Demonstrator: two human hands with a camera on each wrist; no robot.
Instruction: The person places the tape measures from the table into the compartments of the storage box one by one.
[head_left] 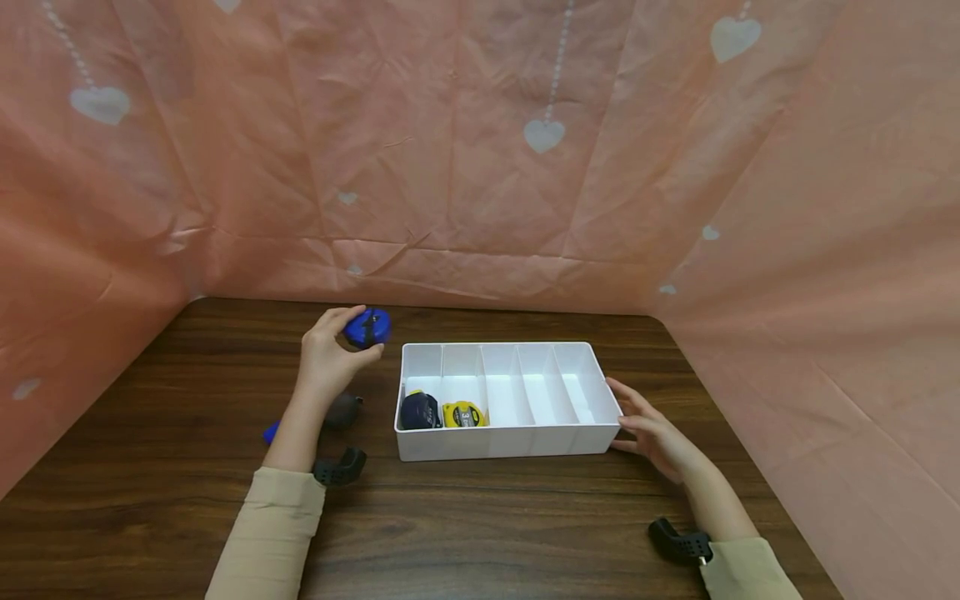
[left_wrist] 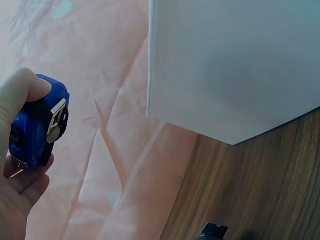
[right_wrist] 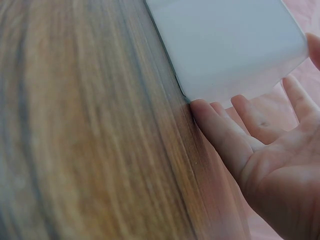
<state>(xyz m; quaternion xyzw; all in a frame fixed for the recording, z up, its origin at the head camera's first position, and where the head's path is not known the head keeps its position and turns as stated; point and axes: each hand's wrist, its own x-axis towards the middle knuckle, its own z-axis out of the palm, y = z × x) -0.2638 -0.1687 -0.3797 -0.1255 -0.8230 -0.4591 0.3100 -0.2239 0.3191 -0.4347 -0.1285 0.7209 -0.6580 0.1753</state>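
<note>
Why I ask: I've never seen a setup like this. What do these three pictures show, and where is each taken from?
There is no robot here, just a person's two bare hands. The wide picture comes from a camera worn on the head; the two close ones come from cameras on the left and right wrists.

On the wooden table stands a white tray with compartments. A dark tape measure sits in the leftmost, a yellow tape measure in the next. The left hand pinches a blue tape measure; the right hand touches the tray's right end. By the left forearm lie a dark object and something blue, partly hidden.
</note>
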